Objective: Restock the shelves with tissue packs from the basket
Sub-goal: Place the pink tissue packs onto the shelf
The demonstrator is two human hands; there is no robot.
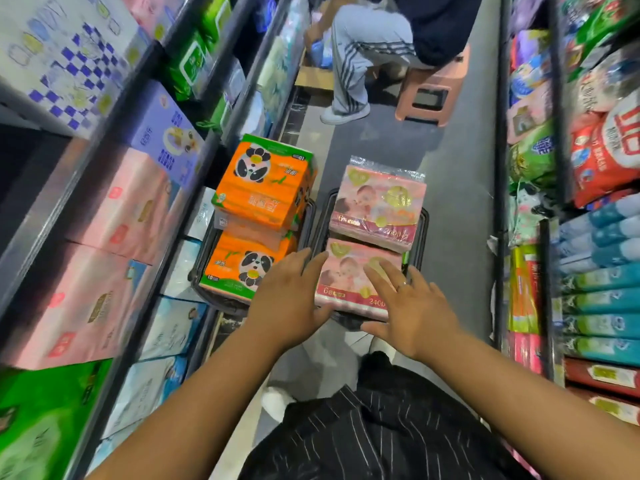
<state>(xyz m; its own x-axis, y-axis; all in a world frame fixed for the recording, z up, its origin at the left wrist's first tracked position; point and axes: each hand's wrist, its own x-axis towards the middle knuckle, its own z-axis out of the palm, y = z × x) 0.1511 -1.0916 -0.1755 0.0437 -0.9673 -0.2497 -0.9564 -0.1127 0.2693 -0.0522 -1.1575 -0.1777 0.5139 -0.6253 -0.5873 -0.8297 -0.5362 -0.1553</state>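
Narrow aisle floor (pixel 460 188), both hands (pixel 289 299) (pixel 414 311) open, flanking near pink pack (pixel 349 285), gripping nothing

aisle floor (pixel 457 202): open | ahead: seated person (pixel 374 46), stool (pixel 433 95) block (shelves both sides)

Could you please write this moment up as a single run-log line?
left hand: open, at near pink pack | right hand: open, on it | pack in black basket | no grip closed
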